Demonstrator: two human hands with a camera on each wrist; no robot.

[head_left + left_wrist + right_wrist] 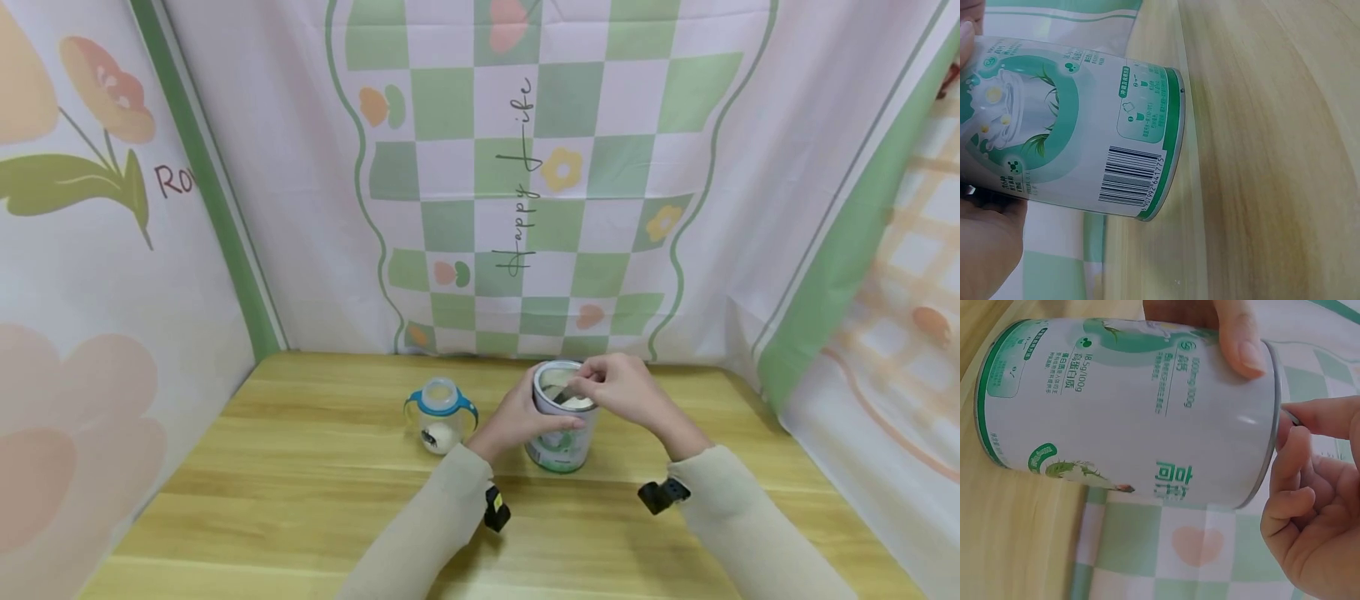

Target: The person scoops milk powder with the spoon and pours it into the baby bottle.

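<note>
Near the back edge of the light wooden table point(300, 517), roughly at its middle, stands the white cylindrical metal can with green printing point(561, 442), upright and with its top open. The left hand point(517, 421) wraps the can's side wall, fingers curled round it and the thumb lying across the front just below the rim point(1238, 344); this grip appears to steady the can against tipping. The right hand point(626, 387) sits over the can's open mouth, its fingers bent narrow and pinching a small silvery piece at the rim point(1291, 417). Whether this piece is a pull tab, a foil edge or a scoop handle cannot be told. A pale content shows inside the can.

Left of the can, near but not touching it, stands a clear plastic baby cup with a blue two-handled collar and domed cap point(441, 412), upright, with a white residue at its bottom. Behind the can hangs a pink and green checked fabric backdrop with flower prints point(525, 167). Small black cameras are strapped at both beige sleeves.
</note>
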